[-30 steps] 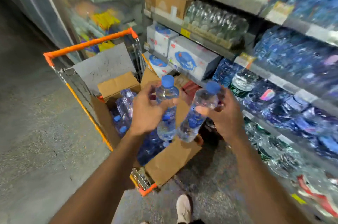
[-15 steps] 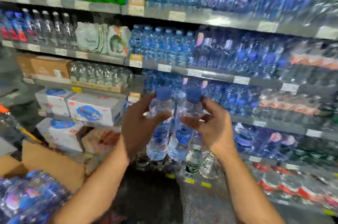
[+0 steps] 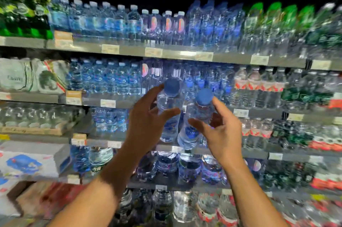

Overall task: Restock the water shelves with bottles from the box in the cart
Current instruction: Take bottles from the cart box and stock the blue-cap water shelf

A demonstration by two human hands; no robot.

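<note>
Left hand [image 3: 146, 125] clamped on one bottle [image 3: 169, 113], right hand [image 3: 220, 134] gripping another bottle [image 3: 194, 125] beside it, shelves [image 3: 129, 50] just beyond

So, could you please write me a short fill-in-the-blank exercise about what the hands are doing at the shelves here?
1. The left hand holds a clear plastic water bottle with a ____ cap.
2. The right hand grips a second clear bottle, so ____ bottles are held in all.
3. The bottles with green labels stand on the shelf ____ the hands.

Missing words: blue; two; above
</note>
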